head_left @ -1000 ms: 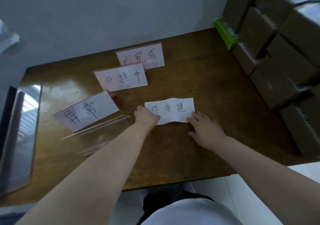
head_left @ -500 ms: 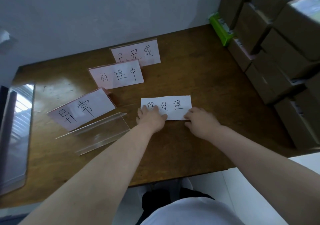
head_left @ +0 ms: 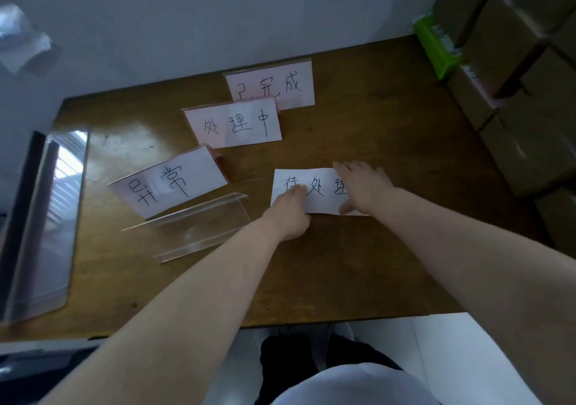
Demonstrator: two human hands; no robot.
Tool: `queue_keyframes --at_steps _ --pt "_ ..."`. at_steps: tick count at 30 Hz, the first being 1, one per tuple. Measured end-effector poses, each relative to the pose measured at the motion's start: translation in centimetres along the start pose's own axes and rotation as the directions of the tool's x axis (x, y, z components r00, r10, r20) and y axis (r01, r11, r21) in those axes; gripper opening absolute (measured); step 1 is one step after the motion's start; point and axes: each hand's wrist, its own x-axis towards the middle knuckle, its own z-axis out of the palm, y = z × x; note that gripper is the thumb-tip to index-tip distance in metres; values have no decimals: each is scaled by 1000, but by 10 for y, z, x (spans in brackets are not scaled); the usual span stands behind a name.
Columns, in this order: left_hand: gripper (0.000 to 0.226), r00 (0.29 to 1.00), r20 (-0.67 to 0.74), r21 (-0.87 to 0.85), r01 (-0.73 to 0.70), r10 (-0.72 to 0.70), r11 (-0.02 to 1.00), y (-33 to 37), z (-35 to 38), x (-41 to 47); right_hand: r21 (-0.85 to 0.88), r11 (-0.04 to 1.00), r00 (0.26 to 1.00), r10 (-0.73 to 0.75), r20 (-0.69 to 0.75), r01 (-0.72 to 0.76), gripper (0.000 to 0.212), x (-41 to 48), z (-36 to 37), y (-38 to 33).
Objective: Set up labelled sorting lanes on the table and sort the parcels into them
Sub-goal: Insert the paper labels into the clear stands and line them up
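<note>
Ideally, the paper label (head_left: 314,191), pressed flat under left hand (head_left: 288,214) and right hand (head_left: 363,186), is lifted squarely into the empty acrylic holder (head_left: 193,227).

left grip (head_left: 288,209) curled, right grip (head_left: 363,186) flat

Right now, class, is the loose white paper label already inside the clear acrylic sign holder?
No: the white paper label lies flat on the table, beside the empty acrylic holder.
</note>
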Motion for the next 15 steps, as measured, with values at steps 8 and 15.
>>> queue_keyframes --at_steps 8,15 --pt "60 979 -85 -177 170 -187 969 -3 9 -3 -109 990 995 -84 45 89 116 17 -11 -4" --pt "74 990 -62 -106 121 -128 987 -13 5 -7 -72 995 992 -66 104 74 98 23 -17 -18"
